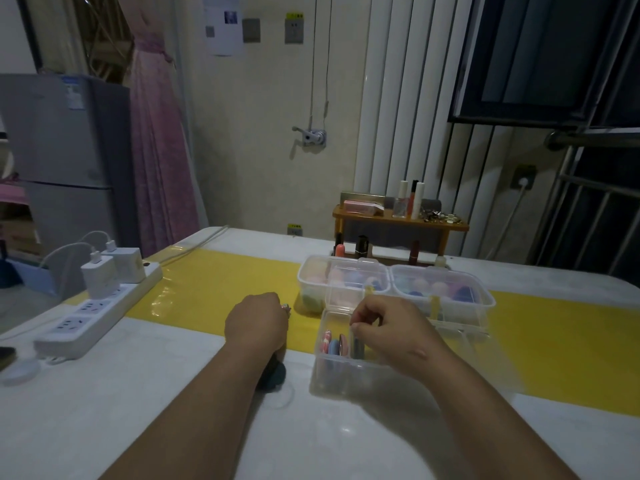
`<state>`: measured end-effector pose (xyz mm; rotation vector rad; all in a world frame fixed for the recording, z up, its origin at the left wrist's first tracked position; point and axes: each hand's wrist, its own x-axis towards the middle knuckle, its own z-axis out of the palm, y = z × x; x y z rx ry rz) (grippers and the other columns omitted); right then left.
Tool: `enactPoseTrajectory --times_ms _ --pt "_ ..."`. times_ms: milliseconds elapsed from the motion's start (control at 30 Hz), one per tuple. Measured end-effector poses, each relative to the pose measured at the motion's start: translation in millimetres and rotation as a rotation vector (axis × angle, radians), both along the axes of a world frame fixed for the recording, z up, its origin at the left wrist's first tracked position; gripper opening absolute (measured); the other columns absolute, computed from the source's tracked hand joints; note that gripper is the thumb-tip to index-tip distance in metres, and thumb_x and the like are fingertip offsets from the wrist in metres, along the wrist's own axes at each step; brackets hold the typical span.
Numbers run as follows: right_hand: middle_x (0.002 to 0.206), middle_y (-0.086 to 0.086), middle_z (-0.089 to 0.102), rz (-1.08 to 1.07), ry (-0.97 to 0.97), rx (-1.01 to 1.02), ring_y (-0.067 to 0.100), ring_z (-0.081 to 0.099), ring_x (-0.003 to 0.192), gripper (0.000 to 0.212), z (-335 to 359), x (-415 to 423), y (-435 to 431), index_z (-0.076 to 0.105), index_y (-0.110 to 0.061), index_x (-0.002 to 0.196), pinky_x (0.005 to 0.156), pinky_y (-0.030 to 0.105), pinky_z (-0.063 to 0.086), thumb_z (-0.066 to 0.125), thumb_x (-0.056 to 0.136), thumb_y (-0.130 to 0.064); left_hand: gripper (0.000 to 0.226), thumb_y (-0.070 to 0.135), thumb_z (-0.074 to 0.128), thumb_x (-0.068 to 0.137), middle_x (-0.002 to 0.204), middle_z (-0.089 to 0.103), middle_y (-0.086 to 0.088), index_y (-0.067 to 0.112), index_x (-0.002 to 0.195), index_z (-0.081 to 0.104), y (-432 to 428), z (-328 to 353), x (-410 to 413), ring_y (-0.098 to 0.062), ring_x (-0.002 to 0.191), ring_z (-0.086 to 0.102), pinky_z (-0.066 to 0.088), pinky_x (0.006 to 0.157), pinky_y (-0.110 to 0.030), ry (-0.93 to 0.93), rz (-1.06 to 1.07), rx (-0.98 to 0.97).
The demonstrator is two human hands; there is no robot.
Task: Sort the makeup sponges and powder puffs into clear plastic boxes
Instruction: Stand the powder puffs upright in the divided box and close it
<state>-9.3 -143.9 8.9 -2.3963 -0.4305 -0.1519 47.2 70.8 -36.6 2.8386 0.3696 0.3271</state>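
The right hand [391,330] reaches into the near clear box [322,382]. Its thumb and forefinger pinch the top edge of a dark puff [358,348] that stands on edge inside. Just left of it in the same box stand a blue puff [334,348] and a pink striped puff [326,338], also on edge.

The left hand [258,323] rests knuckles up on the table [121,410], left of the box. Its fingers are curled under, and I cannot tell whether they hold anything. A teal puff [277,373] lies on the table, partly hidden under that wrist.

Beyond the near box, two lidded boxes sit side by side on the yellow strip [214,282]. The left lidded box [341,271] and the right lidded box [446,285] each hold pastel sponges.

A power strip [93,313] with chargers lies at the left edge. A small wooden shelf [398,223] with bottles stands at the far side.
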Motion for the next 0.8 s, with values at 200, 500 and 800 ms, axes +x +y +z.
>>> enactPoseTrajectory --times_ms 200,500,800 --pt "0.085 -0.012 0.063 -0.007 -0.002 -0.006 0.006 0.058 0.080 0.020 1 -2 1 0.063 -0.036 0.082 0.065 0.016 0.042 0.061 0.093 -0.020 0.022 0.036 0.051 0.097 0.096 0.064 -0.001 0.021 0.106 0.063 -17 9 -10 -0.021 0.086 0.058 0.043 0.066 -0.031 0.034 -0.065 -0.085" --pt "0.085 -0.012 0.063 0.004 -0.012 0.007 0.005 0.058 0.079 0.017 -2 -2 1 0.064 -0.035 0.084 0.066 0.017 0.044 0.062 0.093 -0.021 0.036 0.045 0.045 0.094 0.118 0.049 -0.005 0.044 0.130 0.049 -35 15 -29 -0.028 0.113 0.047 0.038 0.090 -0.041 0.043 -0.184 0.127" --pt "0.084 -0.013 0.062 0.031 -0.010 0.030 0.005 0.058 0.078 0.014 -2 0 -3 0.065 -0.032 0.087 0.066 0.016 0.043 0.061 0.093 -0.020 0.053 0.069 0.053 0.081 0.126 0.064 0.013 0.056 0.132 0.048 -20 23 -29 -0.020 0.114 0.058 0.044 0.094 -0.038 0.120 -0.202 -0.033"
